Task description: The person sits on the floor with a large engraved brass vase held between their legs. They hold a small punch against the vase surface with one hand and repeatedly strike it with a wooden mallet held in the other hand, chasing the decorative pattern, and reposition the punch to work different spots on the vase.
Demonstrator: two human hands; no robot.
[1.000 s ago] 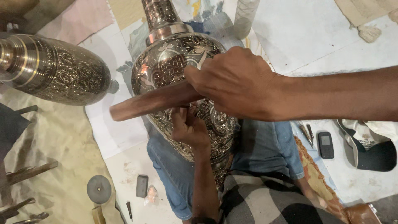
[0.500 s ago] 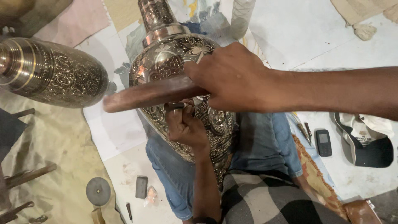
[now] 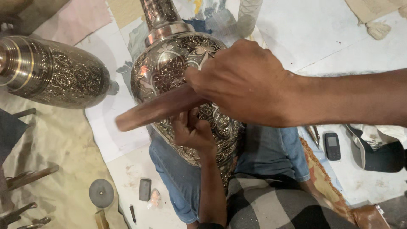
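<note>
The right hand (image 3: 243, 82) grips a brown wooden mallet (image 3: 159, 108) over the engraved silver metal vase (image 3: 178, 72); the left hand (image 3: 193, 131) seems pinching a small tool, mostly hidden.

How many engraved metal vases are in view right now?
2. One engraved vase lies across the person's lap under the right hand and left hand. A second vase lies on its side at the left. Others may sit out of frame.

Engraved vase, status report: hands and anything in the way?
Right hand gripping wooden stick over engraved vase. Left hand pressed against vase. Nothing blocking.
</note>
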